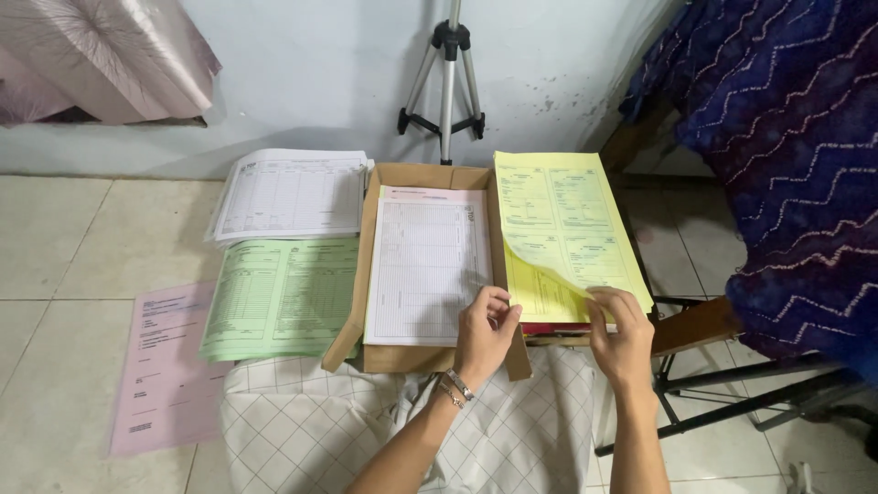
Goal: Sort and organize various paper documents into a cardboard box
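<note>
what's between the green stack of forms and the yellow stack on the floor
An open cardboard box sits between the green stack and the yellow stack, holding white forms. The head view shows it.

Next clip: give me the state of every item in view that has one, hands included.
Top yellow sheet: near corner lifted and curled.
Yellow stack: lying flat beside the box.
Cardboard box: open, a white form lying on top inside.
White stack: flat on the floor.
Green stack: flat on the floor.
Pink sheet: flat on the floor.
Right hand: pinching the lifted yellow corner.
Left hand: fingers curled, at the box's edge.
Tripod: legs spread, standing.
</note>
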